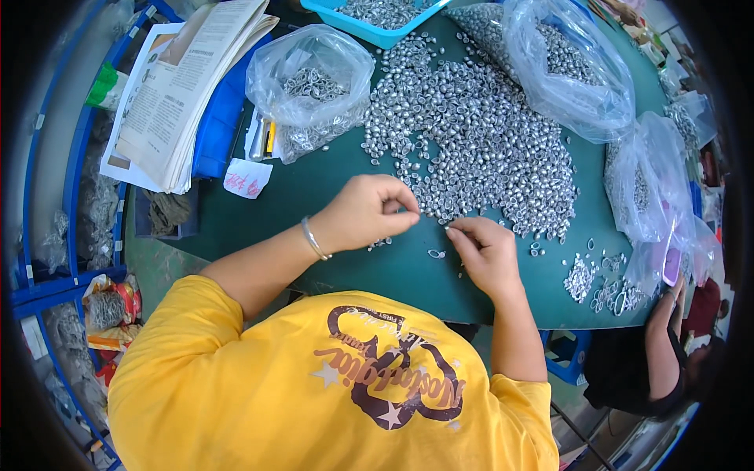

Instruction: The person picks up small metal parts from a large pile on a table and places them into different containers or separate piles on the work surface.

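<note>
A wide heap of small shiny silver oval metal pieces (495, 149) covers the middle of the green table (369, 271). At its near edge my left hand (373, 210) is closed, thumb and forefinger pinched; whatever is between them is too small to make out. To the right, my right hand (487, 250) pinches a small silver metal piece between thumb and forefinger. The two hands are a short gap apart. A loose oval silver ring (436, 253) lies on the table between them. A few more pieces lie partly hidden under my left hand.
Behind my left hand stands a clear bag (310, 78) of silver pieces, near stacked newspapers (184, 94) and a paper slip (248, 179). A light-blue tray (377, 33) and large plastic bags (577, 71) line the far side. At right are small piles (581, 279) and another person's forearm (661, 353).
</note>
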A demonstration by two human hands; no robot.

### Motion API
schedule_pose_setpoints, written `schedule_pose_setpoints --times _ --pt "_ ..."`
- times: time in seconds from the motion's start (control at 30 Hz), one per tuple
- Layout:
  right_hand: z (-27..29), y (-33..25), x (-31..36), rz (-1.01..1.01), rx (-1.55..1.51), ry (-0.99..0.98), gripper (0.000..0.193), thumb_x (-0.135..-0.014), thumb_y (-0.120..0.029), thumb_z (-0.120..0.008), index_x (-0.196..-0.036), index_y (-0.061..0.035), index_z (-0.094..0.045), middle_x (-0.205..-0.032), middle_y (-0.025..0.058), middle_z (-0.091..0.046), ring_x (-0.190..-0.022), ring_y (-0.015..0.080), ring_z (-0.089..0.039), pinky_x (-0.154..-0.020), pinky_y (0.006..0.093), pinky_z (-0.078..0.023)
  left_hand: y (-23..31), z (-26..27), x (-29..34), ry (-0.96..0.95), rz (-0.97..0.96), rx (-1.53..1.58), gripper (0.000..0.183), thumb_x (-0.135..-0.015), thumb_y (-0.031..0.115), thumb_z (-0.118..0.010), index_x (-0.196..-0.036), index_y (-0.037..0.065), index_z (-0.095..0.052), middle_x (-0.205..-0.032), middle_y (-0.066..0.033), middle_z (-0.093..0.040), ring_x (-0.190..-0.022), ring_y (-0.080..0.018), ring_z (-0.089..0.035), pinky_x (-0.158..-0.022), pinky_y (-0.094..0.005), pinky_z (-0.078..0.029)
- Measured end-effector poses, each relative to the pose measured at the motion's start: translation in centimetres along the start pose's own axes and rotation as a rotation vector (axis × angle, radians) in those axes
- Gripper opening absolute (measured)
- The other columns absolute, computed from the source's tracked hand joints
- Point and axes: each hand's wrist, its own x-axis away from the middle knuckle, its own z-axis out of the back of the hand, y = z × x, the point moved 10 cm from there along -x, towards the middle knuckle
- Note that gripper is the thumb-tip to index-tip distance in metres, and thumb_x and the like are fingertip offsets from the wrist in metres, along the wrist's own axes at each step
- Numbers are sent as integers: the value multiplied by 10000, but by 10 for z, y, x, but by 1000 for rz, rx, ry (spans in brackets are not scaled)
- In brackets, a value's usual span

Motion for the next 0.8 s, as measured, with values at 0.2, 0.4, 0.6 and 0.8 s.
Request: schedule_pose_setpoints --times 0.2,0.4,0.6,0.8 --pt "10 48 6 -336 -616 -55 62 -784 -12 -596 -783 20 -649 -638 -2 -573 -545 48 -477 -493 180 -353 36 -41 -12 0 -393 -499 108 -717 145 -673 -801 85 -645 -713 -66 -535 -678 -253 -564 -570 -346 -466" --pt "3 -1 -10 66 108 6 101 -734 -62 -654 -833 -64 -674 -701 114 -606 -605 263 -589 -556 337 -472 27 -51 -17 -18 -387 -573 77 -735 136 -655 -775 80 -622 -745 -75 -535 -713 -257 -574 -578 -358 -472" --pt "-7 -16 -10 212 444 33 84 -750 -115 -647 -827 -80 -652 -676 83 -588 -615 265 -596 -551 354 -490 -26 -19 -12 -118 368 822 62 -759 70 -492 -763 34 -543 -688 -69 -558 -555 -99 -470 -430 -188 -335" --pt "-7 44 -8 -366 -1251 -103 119 -800 -37 -503 -871 23 -576 -602 41 -503 -436 68 -356 -388 196 -252 -32 20 -1 -67 300 898 91 -788 78 -491 -855 31 -531 -755 -72 -568 -560 -77 -456 -430 -189 -348"
